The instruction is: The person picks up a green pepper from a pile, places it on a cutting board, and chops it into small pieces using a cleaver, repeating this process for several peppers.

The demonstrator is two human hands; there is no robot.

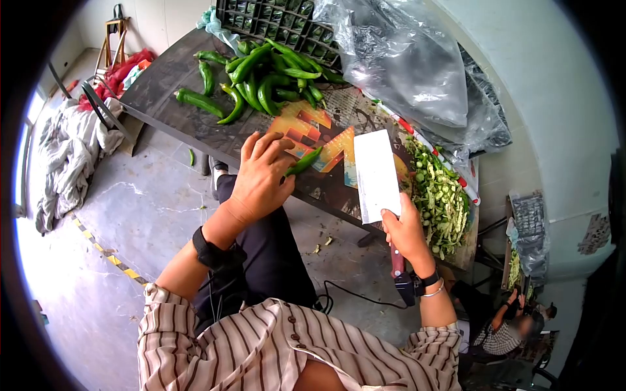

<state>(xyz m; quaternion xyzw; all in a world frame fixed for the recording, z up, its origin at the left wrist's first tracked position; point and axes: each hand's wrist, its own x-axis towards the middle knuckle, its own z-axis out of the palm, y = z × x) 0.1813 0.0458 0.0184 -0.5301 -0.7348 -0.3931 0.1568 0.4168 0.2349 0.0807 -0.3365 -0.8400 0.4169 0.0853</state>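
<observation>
My left hand (264, 173) is over the front edge of the table, its thumb and curled fingers closed on one end of a green pepper (304, 161). The other end of that pepper points up and to the right. In my right hand (407, 231) is a cleaver (378, 173) with a broad pale blade and a dark reddish handle. The blade is upright in view, to the right of the held pepper. Beyond my left hand lies a pile of whole green peppers (267, 81). Sliced green pepper (433, 195) is heaped on the table's right side.
A black plastic crate (280, 26) and a clear plastic bag (404, 72) stand at the back of the dark table (169, 104). A red-and-white strip (466, 189) borders the slices. At lower right another person (499, 335) sits near a second table.
</observation>
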